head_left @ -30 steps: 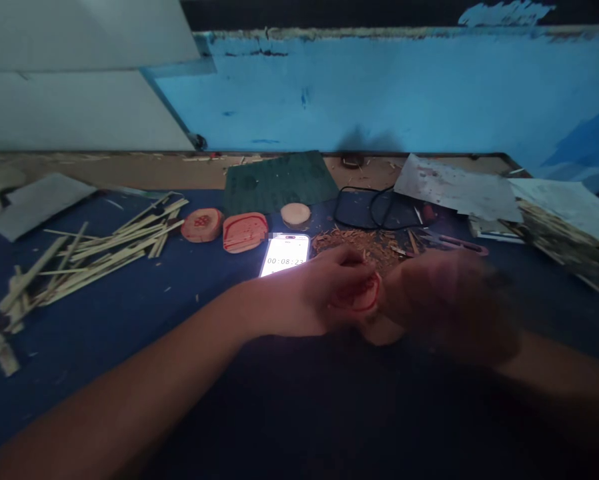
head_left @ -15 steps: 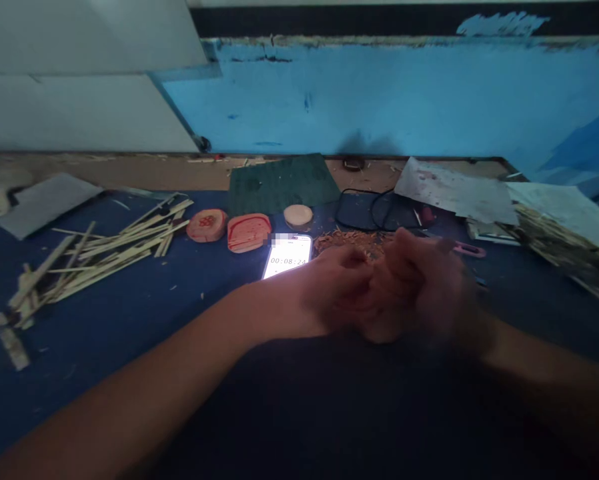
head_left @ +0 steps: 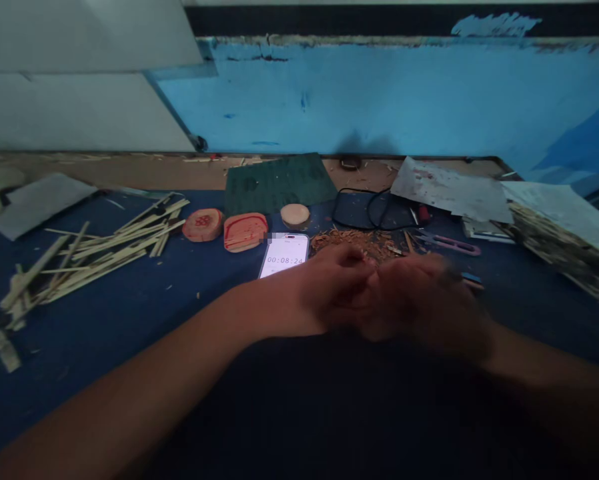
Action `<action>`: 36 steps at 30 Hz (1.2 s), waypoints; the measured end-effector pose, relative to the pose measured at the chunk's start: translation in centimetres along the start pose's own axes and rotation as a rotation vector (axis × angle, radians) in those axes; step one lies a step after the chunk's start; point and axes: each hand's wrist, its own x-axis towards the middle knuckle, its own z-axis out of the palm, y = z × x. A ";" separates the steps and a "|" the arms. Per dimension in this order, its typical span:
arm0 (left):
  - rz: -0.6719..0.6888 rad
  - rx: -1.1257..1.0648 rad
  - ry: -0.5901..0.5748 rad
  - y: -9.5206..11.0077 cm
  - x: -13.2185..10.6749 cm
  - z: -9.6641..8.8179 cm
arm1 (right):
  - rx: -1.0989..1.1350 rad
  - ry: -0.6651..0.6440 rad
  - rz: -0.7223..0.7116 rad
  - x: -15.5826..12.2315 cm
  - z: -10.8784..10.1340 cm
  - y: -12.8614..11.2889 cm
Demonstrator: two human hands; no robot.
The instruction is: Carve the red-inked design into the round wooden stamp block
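Note:
My left hand (head_left: 337, 287) and my right hand (head_left: 419, 297) meet just in front of a heap of reddish-brown shavings (head_left: 379, 247). The left fingers are curled; whatever they hold is hidden. My right hand is closed against the left one, dark and blurred by motion, and I cannot make out what is in it. Left of the shavings, partly behind my left wrist, lies a lit phone (head_left: 285, 252) with a timer display. Beyond my right hand is a pink-handled cutter (head_left: 452, 245). A small blue-topped piece (head_left: 472, 280) lies beside that hand.
Thin wooden sticks (head_left: 104, 250) lie scattered at left. Two red-marked wooden pieces (head_left: 203, 225) (head_left: 245, 232) and a pale disc (head_left: 295, 215) sit before a green sheet (head_left: 279, 183). Behind the shavings is a black cord (head_left: 337, 207). Papers (head_left: 449, 190) and a dark stack (head_left: 559, 250) stand at right.
My right hand has lowered and turned, its raised fingers now lying flatter against the left. More of the shavings and the cutter shows. The left hand has barely moved.

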 end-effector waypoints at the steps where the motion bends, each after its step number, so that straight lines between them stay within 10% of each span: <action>1: -0.004 -0.003 -0.008 0.1 0.0 -0.1 | 0.001 0.008 0.001 0.0 0.0 0.1; 36: -0.050 -0.041 0.024 0.3 -0.7 -0.8 | 0.245 -0.014 0.081 1.4 -0.4 1.2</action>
